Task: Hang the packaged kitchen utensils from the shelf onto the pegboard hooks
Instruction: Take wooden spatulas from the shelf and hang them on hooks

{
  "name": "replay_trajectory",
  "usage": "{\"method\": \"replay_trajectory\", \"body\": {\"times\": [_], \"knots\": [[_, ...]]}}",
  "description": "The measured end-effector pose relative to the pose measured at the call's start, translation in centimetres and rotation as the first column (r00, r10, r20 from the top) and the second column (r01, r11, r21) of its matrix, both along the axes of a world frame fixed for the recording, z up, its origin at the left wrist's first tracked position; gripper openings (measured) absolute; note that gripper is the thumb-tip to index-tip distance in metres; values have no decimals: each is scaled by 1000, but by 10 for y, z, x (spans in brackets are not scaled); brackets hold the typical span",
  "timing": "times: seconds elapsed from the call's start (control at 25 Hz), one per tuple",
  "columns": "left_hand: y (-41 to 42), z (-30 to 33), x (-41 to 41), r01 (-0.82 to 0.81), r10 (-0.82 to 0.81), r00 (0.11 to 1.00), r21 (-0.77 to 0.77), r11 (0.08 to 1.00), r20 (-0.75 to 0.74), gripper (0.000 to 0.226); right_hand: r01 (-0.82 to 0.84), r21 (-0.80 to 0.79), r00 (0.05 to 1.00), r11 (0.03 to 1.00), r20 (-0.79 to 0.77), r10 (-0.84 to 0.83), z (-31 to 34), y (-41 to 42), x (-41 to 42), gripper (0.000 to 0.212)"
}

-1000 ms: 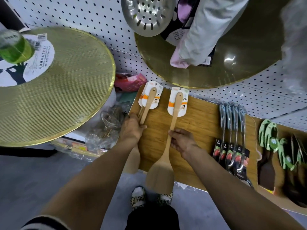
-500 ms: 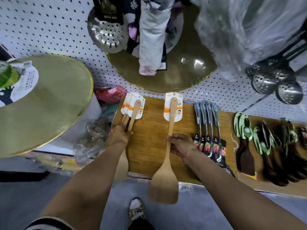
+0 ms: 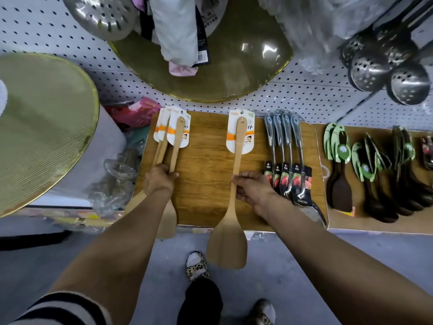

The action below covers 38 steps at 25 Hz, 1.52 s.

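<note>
Three flat wooden spatulas (image 3: pixel 172 158) with white-and-orange card headers lie bunched at the left of a grained wooden board (image 3: pixel 206 165) on the shelf; the left hand (image 3: pixel 159 179) has its fingers curled round their slim handles. One more carded wooden spatula (image 3: pixel 235 181) lies mid-board, its broad blade overhanging the front edge, the handle pinched by the right hand (image 3: pixel 251 187). Four metal turners (image 3: pixel 287 160) follow, then dark spatulas with green cards (image 3: pixel 339 165), below the white perforated pegboard (image 3: pixel 304 99).

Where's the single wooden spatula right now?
Head view, centre: the single wooden spatula lies on the wooden board, gripped by the right hand, left of the metal-handled utensils.
</note>
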State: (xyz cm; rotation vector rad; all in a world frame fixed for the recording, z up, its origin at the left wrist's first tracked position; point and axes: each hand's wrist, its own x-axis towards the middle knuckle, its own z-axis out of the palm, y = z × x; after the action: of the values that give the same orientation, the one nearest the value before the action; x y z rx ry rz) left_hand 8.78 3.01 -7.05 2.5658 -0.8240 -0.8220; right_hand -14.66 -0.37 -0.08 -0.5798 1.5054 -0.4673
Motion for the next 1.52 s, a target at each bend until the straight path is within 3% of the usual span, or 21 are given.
{"method": "replay_trajectory", "body": {"times": [0.24,0.32,0.44,0.52,0.68,0.92,1.2,1.24,1.4,1.52], "knots": [[31,44,-85,-75,44,972,-127,989,-232,19,38,-65,999,997,28,-36,36,22,-74,16],[43,49,-128,-105,39,931,-163,981,-364,26,35,-78,999,996,25,-33,51,35,-114,15],[57,56,-217,6,-88,902,-193,981,-422,30,28,-144,999,989,19,-26,84,58,-204,12],[66,96,-296,89,-206,871,-269,959,-447,26,56,-221,998,974,5,-57,103,75,-276,11],[72,144,-449,250,-414,772,-368,896,-483,24,188,-321,978,928,-28,-208,132,114,-425,6],[49,196,-662,464,-661,530,-471,750,-531,28,498,-467,836,731,35,-547,180,146,-635,16],[-10,243,-869,536,-805,353,-602,592,-478,26,610,-631,708,479,162,-687,223,118,-834,9],[-20,245,-902,528,-815,332,-622,578,-475,26,605,-660,700,446,173,-693,230,108,-864,5],[-64,259,-1021,497,-822,307,-656,568,-480,27,565,-728,699,388,173,-694,257,66,-976,23],[-91,276,-1103,468,-823,284,-679,566,-491,28,583,-724,675,367,181,-715,276,37,-1058,14]]}}
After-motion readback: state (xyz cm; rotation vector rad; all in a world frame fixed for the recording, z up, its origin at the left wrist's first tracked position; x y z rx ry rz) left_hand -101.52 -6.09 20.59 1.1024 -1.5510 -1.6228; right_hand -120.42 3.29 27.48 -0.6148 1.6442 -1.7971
